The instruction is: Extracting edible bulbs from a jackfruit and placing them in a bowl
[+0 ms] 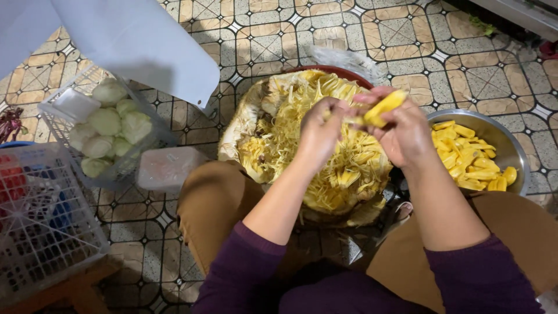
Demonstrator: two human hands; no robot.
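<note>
**Jackfruit pod held over the opened fruit**

A patterned tile floor point(279, 35) in tan and dark lines fills my view, and I look down at knees in brown trousers and purple sleeves. Between the knees lies a big opened jackfruit point(302, 151), its pale yellow fibres spread wide, resting in what looks like a red basin point(343, 71), of which only a rim shows.

My right hand point(407, 136) grips a yellow pod point(383, 107) at its lower end, just above the fruit. My left hand point(317, 134) is curled at the pod's near end, fingertips pinching something there; I cannot tell whether it is fibre or the pod itself. I judge the step to be freeing or cleaning one pod. The next move would call for a firm pinch and a clean pull, keeping sticky strands off the flesh.

To the right, touching my right forearm in the picture, a steel bowl point(514, 145) holds a heap of cleaned yellow pods.

To the left stands a white wire basket point(55, 116) of pale green round things, perhaps cabbages. Beside it lies a flat clear plastic box point(168, 167), frosted and lidded; no label shows. A white crate point(46, 232) sits at the near left, and a white sheet point(139, 46) hangs above.
</note>
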